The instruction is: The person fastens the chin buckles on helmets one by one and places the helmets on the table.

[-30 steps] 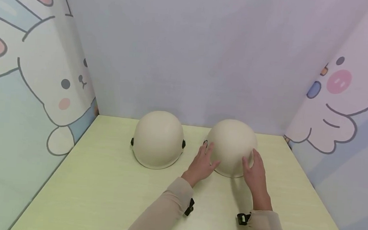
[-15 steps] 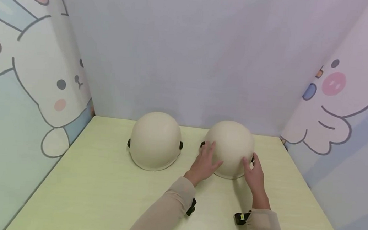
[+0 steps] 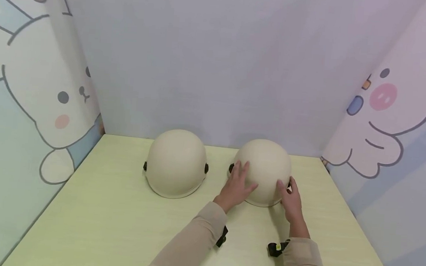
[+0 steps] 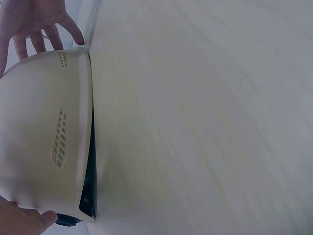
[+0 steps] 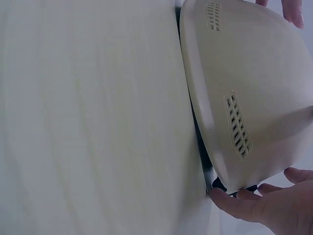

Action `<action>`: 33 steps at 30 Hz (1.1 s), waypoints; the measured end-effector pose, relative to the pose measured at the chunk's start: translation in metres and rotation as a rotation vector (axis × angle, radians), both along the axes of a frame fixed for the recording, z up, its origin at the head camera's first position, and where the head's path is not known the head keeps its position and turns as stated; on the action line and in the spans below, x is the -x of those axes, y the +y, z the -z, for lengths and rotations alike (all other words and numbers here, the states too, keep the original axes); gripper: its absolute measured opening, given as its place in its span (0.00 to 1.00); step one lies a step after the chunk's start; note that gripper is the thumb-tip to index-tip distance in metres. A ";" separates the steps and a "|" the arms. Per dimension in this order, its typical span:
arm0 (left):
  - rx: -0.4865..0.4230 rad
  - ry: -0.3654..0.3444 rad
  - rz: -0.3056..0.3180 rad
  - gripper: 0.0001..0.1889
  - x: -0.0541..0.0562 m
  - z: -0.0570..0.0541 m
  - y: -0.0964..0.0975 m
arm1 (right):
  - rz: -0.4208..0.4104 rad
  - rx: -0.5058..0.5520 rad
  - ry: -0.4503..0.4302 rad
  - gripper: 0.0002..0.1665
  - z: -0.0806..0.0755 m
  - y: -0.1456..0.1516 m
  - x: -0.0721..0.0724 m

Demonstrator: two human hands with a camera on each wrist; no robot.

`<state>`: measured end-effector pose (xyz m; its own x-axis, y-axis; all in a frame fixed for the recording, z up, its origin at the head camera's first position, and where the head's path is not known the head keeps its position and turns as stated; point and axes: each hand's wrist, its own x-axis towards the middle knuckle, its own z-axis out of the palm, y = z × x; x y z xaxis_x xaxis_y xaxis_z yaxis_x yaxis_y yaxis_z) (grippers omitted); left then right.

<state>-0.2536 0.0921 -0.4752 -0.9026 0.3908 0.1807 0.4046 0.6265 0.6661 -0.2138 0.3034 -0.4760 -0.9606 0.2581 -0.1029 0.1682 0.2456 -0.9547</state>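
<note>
Two cream helmets stand dome-up side by side on the table. My left hand touches the left side of the right helmet, its fingers spread and fairly straight, beside a black side fitting. At the opposite side, my right hand has its thumb on the shell and its slightly bent fingers against the rim. Slotted vents show on that helmet's shell in the right wrist view. A dark gap runs under its rim in both wrist views. The left helmet is untouched.
A pale yellow-green table carries both helmets. Close behind them rises a plain greyish curtain. Side panels printed with a cartoon rabbit and a pig flank the table.
The head view has shifted slightly, so the scene slides left. My right hand has moved closer in against the helmet's right side and its fingers bend more. Both helmets stay on the table.
</note>
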 end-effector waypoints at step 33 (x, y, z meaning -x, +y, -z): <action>-0.159 -0.071 -0.009 0.44 0.004 0.003 0.001 | 0.090 -0.068 -0.016 0.56 -0.024 -0.012 0.001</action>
<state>-0.2574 0.0935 -0.4783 -0.9185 0.3545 0.1751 0.3479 0.5143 0.7838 -0.2149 0.2912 -0.4519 -0.9314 0.3507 -0.0974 0.2078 0.2929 -0.9333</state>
